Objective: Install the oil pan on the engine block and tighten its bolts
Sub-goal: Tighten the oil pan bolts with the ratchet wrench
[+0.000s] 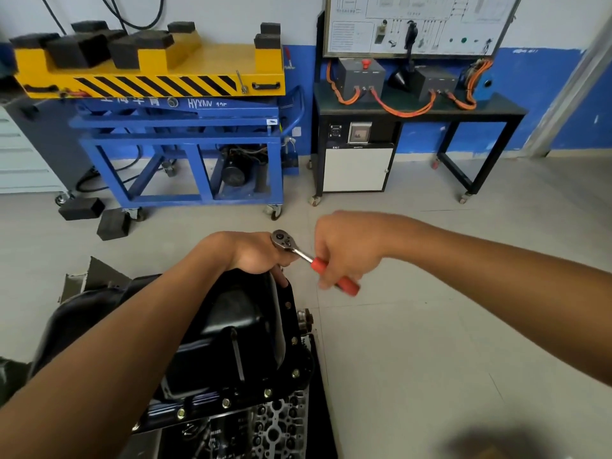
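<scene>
With the oil pan (238, 326) seated on the engine block (278, 422), your left hand (255, 256) curls its fingers under the ratchet (302, 255) at the pan's twelve o'clock end, likely steadying it, while your right hand (344, 250) clamps the red handle for leverage.

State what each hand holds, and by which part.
Right hand grips the ratchet wrench by its red handle; left hand curls round it below the head, over the oil pan.

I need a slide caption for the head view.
Left hand and right hand hold a ratchet over the oil pan.
</scene>
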Action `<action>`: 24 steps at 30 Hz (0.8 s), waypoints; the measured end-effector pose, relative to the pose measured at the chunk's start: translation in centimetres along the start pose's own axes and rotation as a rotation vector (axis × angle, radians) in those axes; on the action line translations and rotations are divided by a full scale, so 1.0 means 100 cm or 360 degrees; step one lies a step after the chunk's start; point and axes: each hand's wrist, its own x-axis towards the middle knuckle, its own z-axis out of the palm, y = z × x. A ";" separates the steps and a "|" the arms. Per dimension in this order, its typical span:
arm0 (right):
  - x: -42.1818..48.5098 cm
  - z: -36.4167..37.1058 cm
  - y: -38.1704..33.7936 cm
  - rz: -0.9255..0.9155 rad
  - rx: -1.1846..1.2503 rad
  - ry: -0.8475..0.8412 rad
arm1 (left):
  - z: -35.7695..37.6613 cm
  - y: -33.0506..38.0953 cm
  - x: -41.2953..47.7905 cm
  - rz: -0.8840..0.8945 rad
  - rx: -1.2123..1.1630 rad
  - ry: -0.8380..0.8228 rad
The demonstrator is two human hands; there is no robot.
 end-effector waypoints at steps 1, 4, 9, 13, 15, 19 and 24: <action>0.003 -0.004 0.004 0.0015 -0.0157 0.0118 | 0.000 -0.001 0.000 0.0003 0.0007 -0.0008; 0.018 -0.015 0.011 0.0033 -0.0394 0.0668 | -0.002 -0.003 0.003 -0.0056 0.0022 -0.0020; 0.057 -0.023 0.013 -0.0138 -0.0422 0.0977 | -0.002 -0.002 0.005 -0.0047 0.0076 -0.0046; 0.065 -0.021 0.015 -0.0211 -0.0285 0.1062 | -0.001 -0.002 0.005 -0.0034 0.0069 -0.0036; 0.060 -0.019 0.020 -0.0203 -0.0234 0.1034 | 0.000 -0.003 0.005 -0.0021 0.0017 -0.0006; 0.033 -0.017 0.024 -0.0016 -0.0331 0.0932 | 0.002 -0.005 0.006 0.0028 -0.0029 0.0046; 0.006 -0.010 0.004 0.0060 -0.0600 0.0786 | 0.003 -0.002 0.003 0.0054 -0.0005 0.0034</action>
